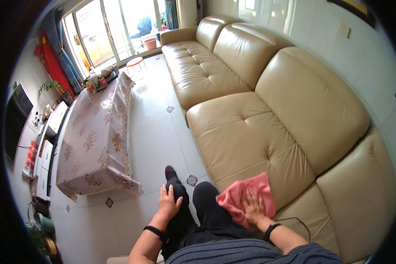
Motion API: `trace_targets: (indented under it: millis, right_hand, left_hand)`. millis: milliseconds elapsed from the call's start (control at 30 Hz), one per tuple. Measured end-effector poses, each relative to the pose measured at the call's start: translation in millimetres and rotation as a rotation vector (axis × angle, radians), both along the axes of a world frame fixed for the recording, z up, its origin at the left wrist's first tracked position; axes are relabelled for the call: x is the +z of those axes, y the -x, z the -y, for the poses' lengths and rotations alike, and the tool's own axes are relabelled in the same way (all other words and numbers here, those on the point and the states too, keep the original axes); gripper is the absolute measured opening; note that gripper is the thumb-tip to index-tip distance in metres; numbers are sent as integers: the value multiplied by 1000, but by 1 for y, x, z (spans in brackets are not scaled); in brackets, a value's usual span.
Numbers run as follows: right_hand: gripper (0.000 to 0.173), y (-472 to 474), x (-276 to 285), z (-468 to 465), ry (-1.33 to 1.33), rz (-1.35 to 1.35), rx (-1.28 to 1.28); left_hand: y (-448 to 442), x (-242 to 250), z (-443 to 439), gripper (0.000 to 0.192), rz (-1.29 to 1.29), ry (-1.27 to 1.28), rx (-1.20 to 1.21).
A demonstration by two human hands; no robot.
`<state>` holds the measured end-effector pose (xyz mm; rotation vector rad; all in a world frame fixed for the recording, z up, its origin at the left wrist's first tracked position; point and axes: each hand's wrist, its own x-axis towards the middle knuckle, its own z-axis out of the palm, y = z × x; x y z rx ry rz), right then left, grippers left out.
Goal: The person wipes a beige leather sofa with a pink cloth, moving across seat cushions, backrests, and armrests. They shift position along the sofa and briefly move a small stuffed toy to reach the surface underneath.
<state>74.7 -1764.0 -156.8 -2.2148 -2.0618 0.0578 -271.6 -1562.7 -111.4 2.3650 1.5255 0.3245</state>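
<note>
My right hand point(253, 205) lies flat on a pink cloth point(265, 189), pressing it against the seat of a tan leather sofa point(232, 142). The cloth is spread with wrinkles around the fingers, and its near edge reaches my right thigh. On my left knee rests my left hand point(168, 201), fingers extended and holding nothing. Dark trousers point(208, 204) cover my legs, and a black band circles each wrist. Tufted dimples and creases mark the sofa seat beyond the cloth.
Left of me stands a low table under a floral tablecloth point(89, 142), with items at its far end. A TV cabinet point(46, 155) and television point(18, 122) line the left wall. A stool point(135, 62) stands near the sliding glass door point(132, 26). A thin cable point(298, 219) lies by my right forearm.
</note>
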Motion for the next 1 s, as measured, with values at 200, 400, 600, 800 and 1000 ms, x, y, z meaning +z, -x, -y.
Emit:
trace_targets:
  millis: [200,400,600,800,1000]
  right_hand:
    - [78,-11,3,-40,72,284,74]
    - [112,-18,38,-140,86,14,88]
    - [98,-12,33,-246,-12,62,136]
    - [79,-12,17,-281,-71,113,201]
    - [68,-17,47,-267,-95,-160,254]
  left_hand:
    - [-12,3,3,68,-52,-135,13]
    - [-20,23,-15,56,-16,-133,13]
    - [-10,24,-22,52,31,-93,28]
    - [-13,24,-23,52,64,-76,49]
    - [-20,17,-22,52,36,-149,57]
